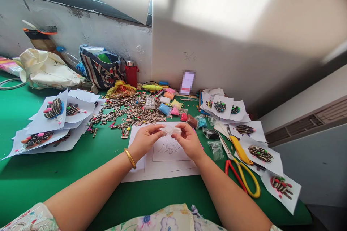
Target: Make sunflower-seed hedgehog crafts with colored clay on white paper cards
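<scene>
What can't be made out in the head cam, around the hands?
Head view only:
Translucent white lump: the fingers of the left hand and right hand partly cover it; material too unclear to tell.
Hedgehog line drawing on white paper: the hands partly hide the sheet.
Pale lilac card against the wall: pixelated, unreadable.

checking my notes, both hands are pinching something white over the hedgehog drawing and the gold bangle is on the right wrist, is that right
No, the gold bangle sits on the left wrist, not the right, as the head view shows.
</scene>
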`<move>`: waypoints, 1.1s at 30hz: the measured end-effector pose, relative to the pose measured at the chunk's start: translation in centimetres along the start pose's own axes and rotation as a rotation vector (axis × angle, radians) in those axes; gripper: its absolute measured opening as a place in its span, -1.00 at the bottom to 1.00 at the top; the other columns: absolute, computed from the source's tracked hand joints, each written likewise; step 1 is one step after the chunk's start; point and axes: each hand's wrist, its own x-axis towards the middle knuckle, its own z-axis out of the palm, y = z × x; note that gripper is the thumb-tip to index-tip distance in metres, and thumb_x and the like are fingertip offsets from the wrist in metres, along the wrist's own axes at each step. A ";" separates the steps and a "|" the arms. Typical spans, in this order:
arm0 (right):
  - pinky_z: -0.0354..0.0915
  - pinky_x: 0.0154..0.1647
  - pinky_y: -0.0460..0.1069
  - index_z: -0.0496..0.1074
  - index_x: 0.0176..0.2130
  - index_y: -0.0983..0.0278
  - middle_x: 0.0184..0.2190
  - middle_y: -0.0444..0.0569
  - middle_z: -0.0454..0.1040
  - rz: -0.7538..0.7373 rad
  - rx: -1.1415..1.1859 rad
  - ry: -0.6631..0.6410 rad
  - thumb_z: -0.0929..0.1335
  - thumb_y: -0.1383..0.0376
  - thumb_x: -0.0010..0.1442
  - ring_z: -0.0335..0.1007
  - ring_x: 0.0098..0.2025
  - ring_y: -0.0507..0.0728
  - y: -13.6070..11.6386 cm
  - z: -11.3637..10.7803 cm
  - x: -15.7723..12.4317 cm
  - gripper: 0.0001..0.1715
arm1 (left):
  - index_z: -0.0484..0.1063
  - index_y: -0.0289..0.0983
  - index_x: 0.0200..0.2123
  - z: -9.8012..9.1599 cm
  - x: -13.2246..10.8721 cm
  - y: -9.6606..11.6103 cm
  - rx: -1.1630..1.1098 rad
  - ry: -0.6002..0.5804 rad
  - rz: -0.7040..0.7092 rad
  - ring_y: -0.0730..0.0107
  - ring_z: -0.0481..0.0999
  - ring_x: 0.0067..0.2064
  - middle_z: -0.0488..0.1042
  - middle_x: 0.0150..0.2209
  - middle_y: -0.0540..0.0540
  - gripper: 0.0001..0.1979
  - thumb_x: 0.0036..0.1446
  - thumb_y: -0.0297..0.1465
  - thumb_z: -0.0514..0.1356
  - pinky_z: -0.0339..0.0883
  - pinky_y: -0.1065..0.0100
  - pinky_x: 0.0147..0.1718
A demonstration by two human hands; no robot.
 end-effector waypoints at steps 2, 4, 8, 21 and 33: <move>0.35 -0.30 -0.01 0.34 -0.21 0.20 -0.36 -0.15 0.44 -0.004 -0.015 0.008 0.45 0.18 0.09 0.48 -0.31 0.09 -0.1 0.0 0.0 -0.70 | 0.62 -0.25 -0.18 0.0 0.0 -0.1 -0.004 -0.023 -0.012 0.18 0.60 -0.17 0.65 -0.20 -0.12 -0.62 -0.08 -0.19 0.38 0.47 0.21 -0.13; 0.35 -0.31 -0.01 0.34 -0.25 0.21 -0.37 -0.15 0.44 -0.012 -0.029 0.008 0.44 0.17 0.10 0.50 -0.31 0.10 -0.1 0.1 -0.2 -0.73 | 0.61 -0.25 -0.15 0.1 -0.1 -0.4 0.018 -0.044 -0.018 0.18 0.60 -0.19 0.65 -0.23 -0.12 -0.61 -0.05 -0.18 0.36 0.47 0.21 -0.13; 0.36 -0.30 0.00 0.34 -0.29 0.21 -0.40 -0.15 0.43 -0.014 -0.055 -0.026 0.42 0.20 0.11 0.49 -0.33 0.10 -0.1 0.5 -0.5 -0.79 | 0.60 -0.20 -0.12 0.4 -0.5 -1.0 0.121 -0.076 0.026 0.20 0.60 -0.15 0.64 -0.18 -0.09 -0.64 0.02 -0.19 0.33 0.45 0.23 -0.08; 0.37 -0.26 0.00 0.32 -0.28 0.21 -0.37 -0.17 0.41 0.022 -0.004 -0.046 0.41 0.26 0.10 0.49 -0.32 0.09 0.0 1.1 -0.9 -0.82 | 0.56 -0.20 -0.34 0.5 -1.2 -0.2 0.413 -0.004 0.299 0.28 0.55 -0.25 0.59 -0.32 -0.05 -0.85 0.12 -0.26 0.26 0.41 0.28 -0.20; 0.41 -0.14 0.05 0.33 -0.20 0.19 -0.28 -0.14 0.45 0.051 0.086 -0.071 0.44 0.16 0.11 0.53 -0.22 0.12 0.2 0.3 -0.4 -0.70 | 0.59 -0.17 -0.20 0.1 -0.6 -0.6 0.332 0.000 0.284 0.22 0.56 -0.15 0.62 -0.20 -0.10 -0.77 0.15 -0.21 0.24 0.41 0.23 -0.10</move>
